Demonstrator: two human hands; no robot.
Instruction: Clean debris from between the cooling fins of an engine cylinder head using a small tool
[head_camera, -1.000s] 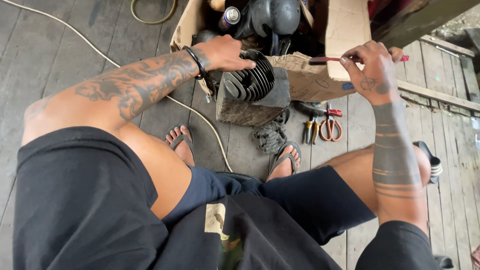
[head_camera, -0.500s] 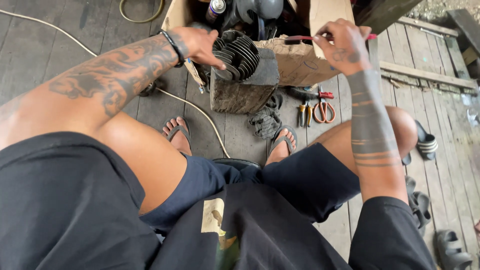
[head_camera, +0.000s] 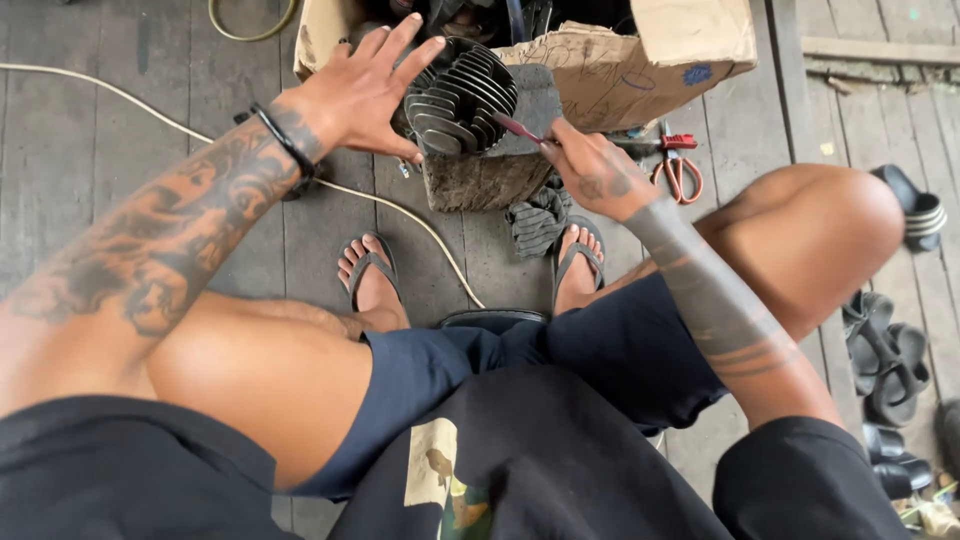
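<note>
The finned engine cylinder (head_camera: 458, 97) rests on a wooden block (head_camera: 490, 170) on the plank floor (head_camera: 120, 160), directly in front of a cardboard box (head_camera: 620, 60). The left hand (head_camera: 360, 95) is spread open, fingers against the cylinder's left side and top; the right hand (head_camera: 592, 175) pinches a red-handled tool (head_camera: 517, 128), tip at the fins. Red-handled pliers (head_camera: 678, 170) lie just right of the block.
</note>
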